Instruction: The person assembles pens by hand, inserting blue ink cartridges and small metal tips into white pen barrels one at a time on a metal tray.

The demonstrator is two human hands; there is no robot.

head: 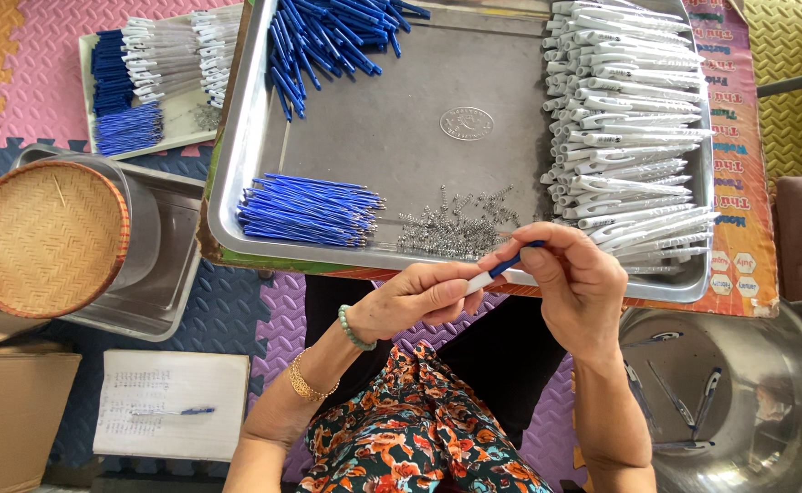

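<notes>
Left hand (pixel 415 297) closed around white pen barrel (pixel 477 282), thumb and fingers pinching it near the end. Right hand (pixel 572 274) pinched on blue tip piece (pixel 510 263), fingertips tight, meeting barrel end. Pen held level, just below near rim of tray (pixel 246 137), over lap.

On tray: blue refills (pixel 305 210) bundled at near left, springs (pixel 456 228) heaped in loose pile just right of them, white barrels (pixel 629 119) stacked along right side, blue tip pieces (pixel 323 41) piled at far left corner. Springs closest to both hands, just beyond the rim.

Left wrist: green bead bracelet (pixel 354 330) and gold bangle (pixel 302 379).

Right of lap: round metal basin (pixel 784 438) with a few finished pens (pixel 707 388) lying inside, well apart from each other.

Left of tray: second smaller tray (pixel 177 114) with more blue and white parts, woven basket (pixel 45 237) sitting in a metal pan, cardboard box (pixel 9 411) at lower left. Notebook (pixel 168 402) on floor mat with blue pen (pixel 177 412) lying across it.
</notes>
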